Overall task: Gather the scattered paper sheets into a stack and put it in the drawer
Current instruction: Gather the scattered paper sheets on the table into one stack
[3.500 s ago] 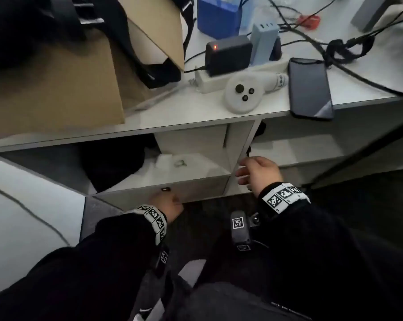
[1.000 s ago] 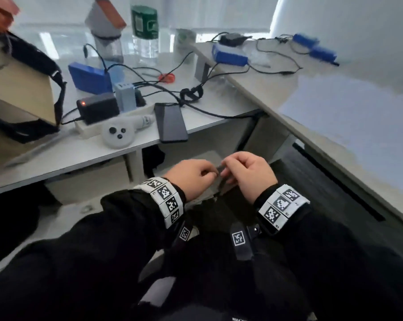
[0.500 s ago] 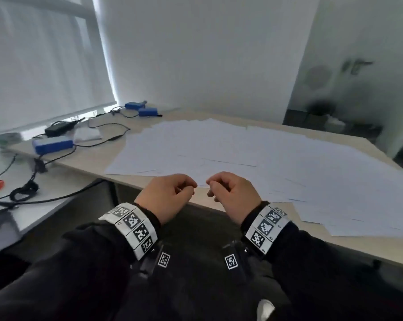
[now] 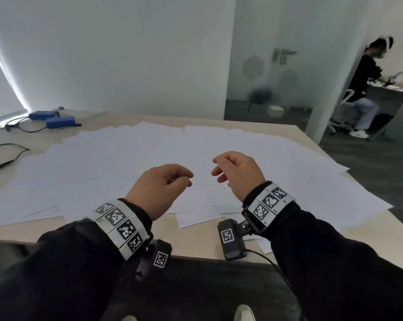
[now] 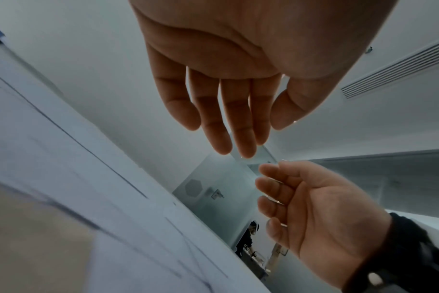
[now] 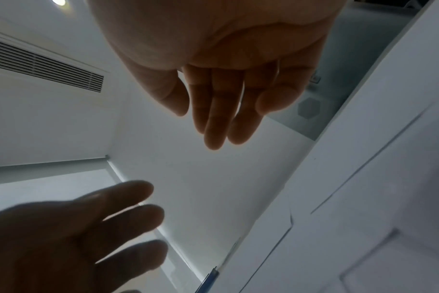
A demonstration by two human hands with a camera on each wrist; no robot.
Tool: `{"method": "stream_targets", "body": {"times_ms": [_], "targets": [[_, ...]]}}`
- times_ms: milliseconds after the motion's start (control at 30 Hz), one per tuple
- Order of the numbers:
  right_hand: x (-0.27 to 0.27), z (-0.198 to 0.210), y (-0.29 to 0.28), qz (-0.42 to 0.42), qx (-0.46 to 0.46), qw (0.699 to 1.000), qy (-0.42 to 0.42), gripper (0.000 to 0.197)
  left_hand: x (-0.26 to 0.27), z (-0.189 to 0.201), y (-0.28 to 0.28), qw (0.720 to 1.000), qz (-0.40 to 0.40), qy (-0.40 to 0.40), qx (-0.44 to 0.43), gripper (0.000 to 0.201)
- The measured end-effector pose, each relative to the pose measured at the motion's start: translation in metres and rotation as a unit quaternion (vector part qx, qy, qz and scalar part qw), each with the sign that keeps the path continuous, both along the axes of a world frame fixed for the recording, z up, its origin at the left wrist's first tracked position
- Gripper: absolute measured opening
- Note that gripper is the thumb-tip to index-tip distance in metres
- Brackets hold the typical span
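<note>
Several white paper sheets [image 4: 149, 154] lie spread and overlapping across a beige table [image 4: 163, 237]. Both hands hover above the near part of the spread, holding nothing. My left hand [image 4: 165, 186] has loosely relaxed fingers, and the left wrist view shows that left hand [image 5: 228, 111] with fingers nearly straight and the right hand [image 5: 313, 210] across from it. My right hand [image 4: 235, 172] is also relaxed, a short gap to the right. In the right wrist view the right hand [image 6: 223, 103] is empty above the sheets [image 6: 364, 198]. No drawer is in view.
Two blue boxes [image 4: 54, 119] with black cables [image 4: 8, 156] sit at the table's far left. A white wall stands behind the table. At the far right a seated person [image 4: 364, 89] works at another desk. The table's near edge runs just below my wrists.
My view has swung from the side desk with its open drawer round to the paper-covered table. The hands, close together with curled fingers before, have risen, moved apart and relaxed.
</note>
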State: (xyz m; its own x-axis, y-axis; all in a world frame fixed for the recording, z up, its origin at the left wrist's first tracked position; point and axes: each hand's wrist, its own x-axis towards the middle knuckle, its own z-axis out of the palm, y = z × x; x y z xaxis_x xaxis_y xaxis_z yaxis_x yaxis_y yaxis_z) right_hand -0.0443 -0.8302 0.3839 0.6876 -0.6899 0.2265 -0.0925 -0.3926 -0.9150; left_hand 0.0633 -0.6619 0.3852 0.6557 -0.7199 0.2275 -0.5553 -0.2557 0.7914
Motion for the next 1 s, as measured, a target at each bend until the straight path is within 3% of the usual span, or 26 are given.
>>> {"method": "stream_targets", "body": {"times_ms": [300,567,800,1000], "targets": [[-0.014,-0.002,-0.058,-0.034,0.015,0.999,0.03,0.018,-0.01,0.002,-0.06,0.998,-0.023,0.045,-0.038,0.019],[-0.069,-0.008,-0.109,-0.12,0.072,0.989,0.041,0.016,-0.031,-0.002,-0.092,0.991,-0.036,0.11,-0.074,0.02],[-0.127,-0.027,-0.126,-0.178,0.101,0.976,0.073,0.018,-0.062,-0.026,-0.112,0.988,-0.078,0.136,0.005,0.018],[-0.163,-0.036,-0.143,-0.239,0.091,0.963,0.082,0.018,-0.077,-0.027,-0.139,0.979,-0.108,0.17,0.021,0.016]]}}
